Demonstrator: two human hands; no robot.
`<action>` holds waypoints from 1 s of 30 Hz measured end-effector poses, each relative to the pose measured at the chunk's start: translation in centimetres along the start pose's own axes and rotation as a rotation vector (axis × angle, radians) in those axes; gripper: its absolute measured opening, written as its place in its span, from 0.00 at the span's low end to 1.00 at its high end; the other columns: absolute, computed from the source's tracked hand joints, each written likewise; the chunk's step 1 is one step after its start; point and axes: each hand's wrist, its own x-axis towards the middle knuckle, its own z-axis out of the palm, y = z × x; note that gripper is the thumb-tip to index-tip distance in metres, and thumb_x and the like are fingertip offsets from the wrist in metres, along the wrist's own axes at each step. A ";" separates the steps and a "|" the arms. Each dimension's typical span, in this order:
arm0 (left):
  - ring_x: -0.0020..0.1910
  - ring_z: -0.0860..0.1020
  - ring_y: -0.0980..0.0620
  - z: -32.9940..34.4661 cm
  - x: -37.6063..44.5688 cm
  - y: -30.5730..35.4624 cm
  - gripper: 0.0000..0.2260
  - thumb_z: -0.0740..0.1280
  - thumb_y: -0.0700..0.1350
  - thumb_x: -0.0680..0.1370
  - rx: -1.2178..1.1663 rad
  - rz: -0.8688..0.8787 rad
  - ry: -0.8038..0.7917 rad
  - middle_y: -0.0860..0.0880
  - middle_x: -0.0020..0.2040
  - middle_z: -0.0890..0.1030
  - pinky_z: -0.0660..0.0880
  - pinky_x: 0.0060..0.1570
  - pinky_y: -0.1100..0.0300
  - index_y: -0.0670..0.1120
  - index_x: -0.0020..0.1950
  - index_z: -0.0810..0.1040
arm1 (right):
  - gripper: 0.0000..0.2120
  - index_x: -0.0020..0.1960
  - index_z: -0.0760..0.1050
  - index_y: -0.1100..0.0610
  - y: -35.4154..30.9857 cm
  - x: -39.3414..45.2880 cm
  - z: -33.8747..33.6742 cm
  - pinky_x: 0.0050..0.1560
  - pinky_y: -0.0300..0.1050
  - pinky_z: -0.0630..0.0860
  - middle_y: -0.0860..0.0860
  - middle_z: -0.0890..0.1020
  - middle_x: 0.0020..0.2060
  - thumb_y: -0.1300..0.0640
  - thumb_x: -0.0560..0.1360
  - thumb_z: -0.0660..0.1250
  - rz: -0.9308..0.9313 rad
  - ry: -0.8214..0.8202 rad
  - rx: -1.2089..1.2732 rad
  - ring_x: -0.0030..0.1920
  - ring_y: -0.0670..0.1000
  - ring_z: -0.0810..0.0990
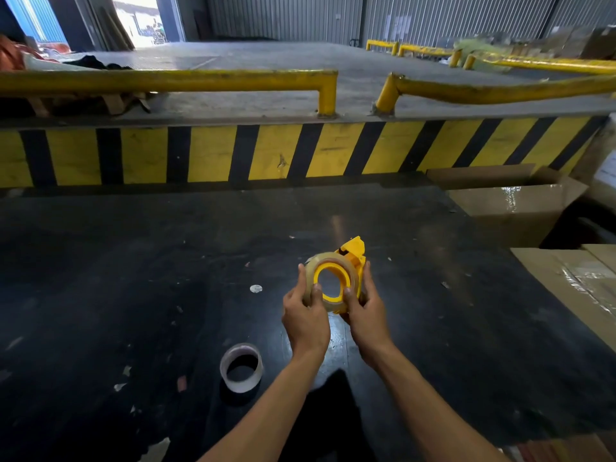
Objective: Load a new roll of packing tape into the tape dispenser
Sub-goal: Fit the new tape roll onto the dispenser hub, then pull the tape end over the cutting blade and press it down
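I have both hands up over the dark table (133, 261), holding the work between them. The roll of packing tape (311, 285) sits face-on to me, its open centre pointing straight toward the camera, and inside that opening I see the yellow hub of the tape dispenser (355, 253), so the roll looks already slipped over the spindle, though I cannot tell whether it is pushed fully home. My left hand (305, 316) wraps the roll's left rim, thumb laid on its front face and fingers curled round the outer edge. My right hand (366, 315) closes on the dispenser body behind and to the right of the roll, thumb pressing the roll's front face near the hub. What the next move turns on, as I judge it, is that the roll's axis runs toward me while the dispenser's cutter end sticks up and away at the upper right: the free end of the tape has to be found on the rim and led up toward that end. The left hand is the nearer one to the rim for that. I cannot see the tape's loose end from here. A spare tape roll (241, 366) stands on the table near my left forearm, well clear, and cardboard boxes (520, 208) sit off to the right; nothing stands in the way.
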 end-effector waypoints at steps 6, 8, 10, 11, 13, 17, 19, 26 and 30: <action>0.56 0.76 0.53 -0.7 -0.5 0.1 0.21 0.64 0.39 0.84 0.000 0.151 -0.138 0.47 0.60 0.72 0.73 0.57 0.66 0.56 0.74 0.71 | 0.29 0.76 0.59 0.38 -0.5 0.1 -0.8 0.43 0.51 0.85 0.52 0.80 0.61 0.57 0.81 0.63 0.064 0.016 0.113 0.54 0.56 0.84; 0.56 0.76 0.53 -1.6 0.2 -0.2 0.21 0.64 0.36 0.83 -0.010 0.227 -0.215 0.47 0.58 0.72 0.74 0.56 0.73 0.59 0.71 0.71 | 0.27 0.75 0.62 0.41 -0.7 0.0 -1.5 0.40 0.48 0.84 0.54 0.82 0.58 0.60 0.81 0.63 0.142 -0.018 0.216 0.51 0.58 0.85; 0.58 0.77 0.50 -2.6 1.2 -0.4 0.22 0.66 0.38 0.83 -0.021 0.254 -0.317 0.45 0.59 0.73 0.74 0.54 0.74 0.59 0.72 0.69 | 0.27 0.75 0.65 0.44 -0.9 -0.2 -2.0 0.38 0.46 0.83 0.55 0.82 0.57 0.64 0.81 0.63 0.186 -0.057 0.261 0.50 0.59 0.85; 0.59 0.78 0.49 -3.0 1.7 -0.3 0.25 0.67 0.39 0.82 -0.020 0.243 -0.376 0.44 0.60 0.73 0.76 0.54 0.73 0.59 0.74 0.66 | 0.27 0.74 0.66 0.44 -0.9 -0.3 -2.3 0.38 0.47 0.83 0.56 0.81 0.60 0.65 0.80 0.63 0.187 -0.079 0.258 0.52 0.59 0.84; 0.64 0.78 0.49 -3.8 2.4 -0.3 0.32 0.71 0.43 0.80 -0.044 0.209 -0.486 0.44 0.65 0.73 0.79 0.53 0.70 0.58 0.79 0.59 | 0.25 0.72 0.69 0.41 -1.0 -0.5 -2.5 0.39 0.48 0.83 0.54 0.79 0.64 0.64 0.80 0.63 0.163 -0.131 0.232 0.55 0.60 0.83; 0.65 0.80 0.55 -4.7 3.1 0.0 0.48 0.78 0.48 0.74 -0.206 -0.030 -0.741 0.50 0.74 0.73 0.81 0.58 0.59 0.60 0.82 0.47 | 0.24 0.62 0.75 0.34 -1.4 -0.8 -2.6 0.41 0.49 0.82 0.52 0.81 0.63 0.63 0.81 0.61 0.172 -0.237 0.213 0.55 0.59 0.84; 0.70 0.77 0.51 -4.8 3.2 -0.5 0.51 0.79 0.48 0.71 -0.272 -0.117 -0.825 0.50 0.77 0.71 0.80 0.64 0.50 0.60 0.83 0.47 | 0.25 0.60 0.76 0.31 -1.4 -1.1 -2.4 0.42 0.48 0.81 0.51 0.81 0.63 0.62 0.82 0.59 0.174 -0.285 0.203 0.55 0.59 0.84; 0.69 0.78 0.40 -4.6 3.0 -1.1 0.49 0.79 0.47 0.68 -0.408 -0.182 -0.864 0.43 0.71 0.77 0.76 0.66 0.36 0.56 0.83 0.55 | 0.25 0.61 0.75 0.30 -0.6 -1.4 -1.7 0.59 0.61 0.80 0.53 0.79 0.64 0.61 0.81 0.61 0.041 -0.246 0.100 0.62 0.58 0.79; 0.70 0.77 0.41 -4.6 2.8 -1.2 0.50 0.84 0.55 0.64 -0.532 -0.219 -0.885 0.46 0.70 0.79 0.73 0.68 0.35 0.59 0.79 0.60 | 0.25 0.64 0.74 0.31 -0.3 -1.4 -1.8 0.61 0.61 0.79 0.54 0.78 0.65 0.62 0.81 0.61 0.027 -0.249 0.092 0.64 0.57 0.78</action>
